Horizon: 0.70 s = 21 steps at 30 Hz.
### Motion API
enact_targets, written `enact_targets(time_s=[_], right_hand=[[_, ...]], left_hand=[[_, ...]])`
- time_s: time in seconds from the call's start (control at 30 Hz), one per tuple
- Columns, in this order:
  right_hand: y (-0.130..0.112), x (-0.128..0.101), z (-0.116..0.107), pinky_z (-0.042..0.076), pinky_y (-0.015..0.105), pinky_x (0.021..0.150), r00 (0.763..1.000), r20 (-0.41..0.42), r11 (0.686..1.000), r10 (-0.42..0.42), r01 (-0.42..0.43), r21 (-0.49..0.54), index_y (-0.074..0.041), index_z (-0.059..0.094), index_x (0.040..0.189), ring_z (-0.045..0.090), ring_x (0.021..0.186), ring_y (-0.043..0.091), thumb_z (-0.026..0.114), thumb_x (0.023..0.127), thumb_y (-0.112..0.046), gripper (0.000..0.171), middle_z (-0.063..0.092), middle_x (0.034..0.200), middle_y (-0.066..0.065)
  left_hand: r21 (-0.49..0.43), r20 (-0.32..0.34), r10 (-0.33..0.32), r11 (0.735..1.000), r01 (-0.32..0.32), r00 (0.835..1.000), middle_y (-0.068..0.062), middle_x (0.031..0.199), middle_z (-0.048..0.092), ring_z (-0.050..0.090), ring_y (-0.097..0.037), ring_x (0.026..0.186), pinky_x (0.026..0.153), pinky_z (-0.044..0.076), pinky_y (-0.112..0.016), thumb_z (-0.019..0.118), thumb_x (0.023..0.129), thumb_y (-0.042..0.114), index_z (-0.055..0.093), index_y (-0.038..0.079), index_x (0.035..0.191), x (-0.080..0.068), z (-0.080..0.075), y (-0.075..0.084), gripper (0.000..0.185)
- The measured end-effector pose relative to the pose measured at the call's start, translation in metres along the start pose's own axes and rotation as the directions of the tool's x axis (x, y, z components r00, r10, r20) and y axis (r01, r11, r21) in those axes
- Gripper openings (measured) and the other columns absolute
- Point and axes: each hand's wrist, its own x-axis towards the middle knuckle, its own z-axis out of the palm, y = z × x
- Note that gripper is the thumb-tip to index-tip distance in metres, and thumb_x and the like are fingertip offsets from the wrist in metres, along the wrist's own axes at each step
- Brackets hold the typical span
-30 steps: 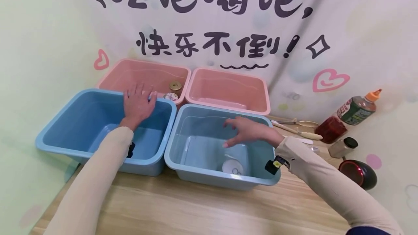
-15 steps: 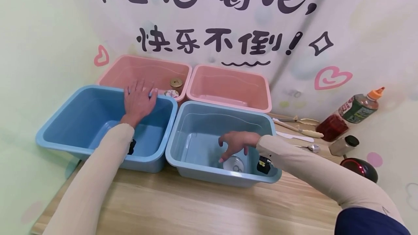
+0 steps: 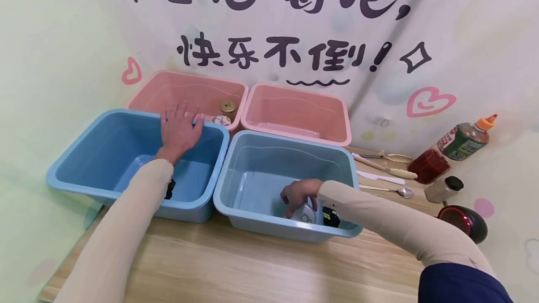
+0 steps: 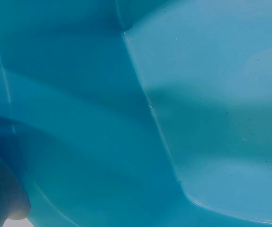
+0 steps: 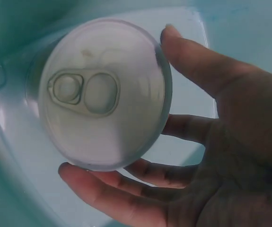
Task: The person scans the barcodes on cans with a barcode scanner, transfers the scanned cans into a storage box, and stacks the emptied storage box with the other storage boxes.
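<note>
1. Four rectangular plastic tubs are sitting in a block on the pale wooden table (image 3: 252,265): two pink ones at the back, two blue ones in front. A small gold-lidded jar (image 3: 228,107) is standing in the back-left pink tub (image 3: 168,90).
2. At about three o'clock from the tubs, a brown sauce bottle with an orange cap (image 3: 463,140), a small black-capped shaker (image 3: 442,189), a metal spoon (image 3: 393,191) and some pale utensils are lying on the table, well apart from both hands.
3. The left hand (image 3: 178,129) is resting flat, fingers straight and spread, on the far rim of the left blue tub (image 3: 76,153), gripping nothing.
4. The right hand (image 3: 300,195) is reaching down inside the right blue tub (image 3: 252,153), its near wall partly hiding the fingers from the head view. The wrist view is showing thumb and fingers (image 5: 126,201) curling round a silver pull-tab can (image 5: 102,92), which is sitting at the tub's near-right corner, around five o'clock.
5. Half a second ago the right hand was only hovering over the can; now it is closing round it and tilting it. The left hand is staying put.
</note>
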Motion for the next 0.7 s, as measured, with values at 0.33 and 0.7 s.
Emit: enact_targets(time_s=[0.33, 0.7], right_hand=[[-0.003, 0.001, -0.002, 0.06, 0.048, 0.071, 1.0, -0.015, 1.0, -0.024, 0.024, 0.001, -0.014, 0.062, 0.106, 0.062, 0.091, 0.027, 0.08, 0.082, -0.024, 0.032, 0.06, 0.099, 0.006], [0.0, 0.003, -0.011, 0.057, 0.044, 0.078, 0.993, -0.118, 1.0, -0.029, 0.027, -0.016, -0.014, 0.06, 0.098, 0.06, 0.087, 0.021, 0.082, 0.081, -0.028, 0.031, 0.06, 0.094, 0.005]], left_hand=[[-0.008, -0.006, -0.002, 1.0, 0.002, 1.0, -0.017, 0.166, 0.022, 0.017, -0.041, 0.152, 0.122, 0.004, -0.064, 0.03, 0.105, 0.049, 0.037, 0.017, 0.155, -0.002, -0.003, 0.001, 0.061], [0.0, 0.006, -0.006, 1.0, 0.006, 1.0, -0.017, 0.166, 0.021, 0.016, -0.041, 0.153, 0.122, 0.004, -0.065, 0.029, 0.105, 0.05, 0.035, 0.017, 0.156, -0.003, -0.001, 0.0, 0.061]])
